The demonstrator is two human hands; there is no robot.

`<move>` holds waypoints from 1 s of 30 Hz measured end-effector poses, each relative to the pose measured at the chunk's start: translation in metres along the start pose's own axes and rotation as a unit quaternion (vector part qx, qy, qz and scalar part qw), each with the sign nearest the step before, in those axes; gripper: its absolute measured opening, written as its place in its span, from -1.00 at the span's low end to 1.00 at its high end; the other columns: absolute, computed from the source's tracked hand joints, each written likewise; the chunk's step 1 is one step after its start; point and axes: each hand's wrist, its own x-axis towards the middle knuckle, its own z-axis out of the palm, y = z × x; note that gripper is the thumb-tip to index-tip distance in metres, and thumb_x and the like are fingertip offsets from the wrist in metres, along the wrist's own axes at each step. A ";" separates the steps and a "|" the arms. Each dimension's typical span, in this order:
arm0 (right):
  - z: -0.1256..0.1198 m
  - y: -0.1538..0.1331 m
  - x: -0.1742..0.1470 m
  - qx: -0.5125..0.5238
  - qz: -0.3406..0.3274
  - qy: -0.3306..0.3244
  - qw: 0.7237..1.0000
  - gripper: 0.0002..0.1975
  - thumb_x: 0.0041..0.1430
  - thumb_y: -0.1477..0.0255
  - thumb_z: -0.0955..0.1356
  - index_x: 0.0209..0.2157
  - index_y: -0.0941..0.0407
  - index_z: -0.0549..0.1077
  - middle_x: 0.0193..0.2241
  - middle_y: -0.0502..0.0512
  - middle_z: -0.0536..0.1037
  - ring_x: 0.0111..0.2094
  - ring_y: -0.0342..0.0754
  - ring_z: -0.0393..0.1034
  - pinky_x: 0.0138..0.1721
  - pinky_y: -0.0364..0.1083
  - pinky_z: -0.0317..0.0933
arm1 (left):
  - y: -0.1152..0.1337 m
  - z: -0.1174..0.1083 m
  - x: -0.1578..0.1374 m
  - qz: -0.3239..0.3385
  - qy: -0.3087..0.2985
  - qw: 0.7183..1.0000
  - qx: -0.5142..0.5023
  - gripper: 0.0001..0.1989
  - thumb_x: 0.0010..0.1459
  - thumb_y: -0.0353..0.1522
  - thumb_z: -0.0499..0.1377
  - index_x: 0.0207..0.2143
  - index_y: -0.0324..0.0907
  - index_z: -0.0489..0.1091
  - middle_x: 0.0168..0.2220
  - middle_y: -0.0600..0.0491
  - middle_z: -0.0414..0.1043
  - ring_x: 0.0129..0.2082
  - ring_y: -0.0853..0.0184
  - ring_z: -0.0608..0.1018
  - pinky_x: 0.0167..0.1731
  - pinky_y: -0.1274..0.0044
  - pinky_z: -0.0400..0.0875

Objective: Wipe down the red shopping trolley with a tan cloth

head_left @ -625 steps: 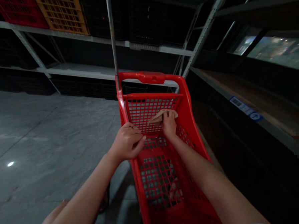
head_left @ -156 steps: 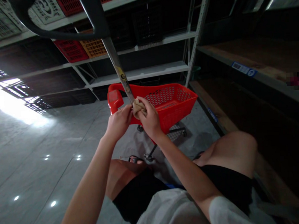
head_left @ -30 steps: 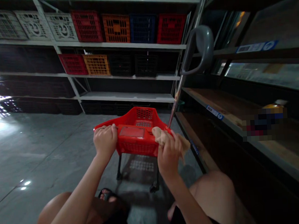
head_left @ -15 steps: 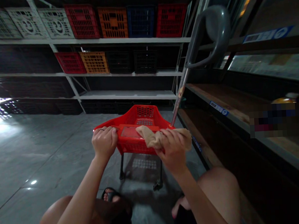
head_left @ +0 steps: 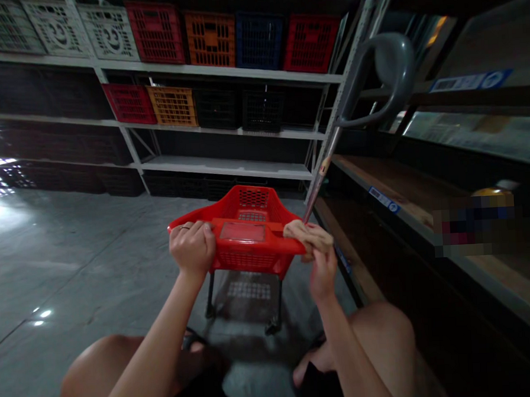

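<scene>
A small red plastic shopping cart [head_left: 244, 260] on black legs stands in front of me, between my knees. My left hand [head_left: 192, 247] is closed around the left end of its handle. A beige cloth [head_left: 310, 235] lies bunched over the handle's right end. My right hand [head_left: 323, 271] grips the cloth from below, its fingers partly hidden behind cloth and handle. A clear panel [head_left: 242, 231] sits in the middle of the handle.
A grey loop handle on a metal pole [head_left: 401, 79] rises behind the cart's right side. Brown shelving [head_left: 379, 175] runs along the right, with a blurred bottle on it. Ahead, white racks [head_left: 227, 160] hold several coloured crates [head_left: 210, 38].
My right hand has slid with the cloth to the right end of the handle and turned to hold it from below. My left hand keeps its hold.
</scene>
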 end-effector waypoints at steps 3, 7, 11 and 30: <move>0.014 -0.020 -0.033 -0.235 -0.132 -0.031 0.962 -0.67 0.31 0.28 0.31 0.06 -0.02 0.50 0.16 0.17 0.42 0.33 0.23 0.08 0.31 0.35 -0.03 | 0.008 -0.002 -0.002 -0.020 -0.006 1.000 0.005 -0.63 0.34 -0.40 -0.05 -0.46 -0.14 0.47 -0.48 0.03 0.53 -0.41 0.21 0.48 -0.21 0.34 0.18; 0.055 -0.050 -0.045 -0.418 -0.211 -0.121 0.875 -0.63 0.34 0.33 0.30 0.15 -0.07 0.45 0.18 0.17 0.44 0.29 0.26 0.13 0.29 0.39 -0.12 | 0.020 -0.006 -0.003 -0.030 -0.010 0.999 0.015 -0.63 0.34 -0.40 -0.05 -0.47 -0.13 0.44 -0.47 0.02 0.54 -0.41 0.21 0.47 -0.22 0.34 0.17; 0.100 -0.074 -0.031 -0.422 -0.232 -0.218 0.849 -0.61 0.34 0.32 0.30 0.17 0.02 0.43 0.13 0.20 0.51 0.21 0.19 0.26 0.25 0.23 0.05 | 0.032 -0.009 -0.002 -0.026 -0.022 0.999 0.031 -0.62 0.36 -0.37 -0.02 -0.54 -0.12 0.36 -0.52 0.03 0.49 -0.44 0.23 0.45 -0.27 0.34 0.15; -0.037 0.002 0.084 -0.309 -0.078 -0.231 0.919 -0.63 0.33 0.30 0.19 -0.14 0.05 0.61 -0.13 0.14 0.64 -0.06 0.08 0.48 0.04 0.05 0.30 | 0.014 -0.028 0.012 0.100 -0.133 0.985 -0.047 -0.59 0.38 -0.30 -0.03 -0.43 -0.14 0.53 -0.41 0.03 0.60 -0.51 0.28 0.51 -0.41 0.41 0.21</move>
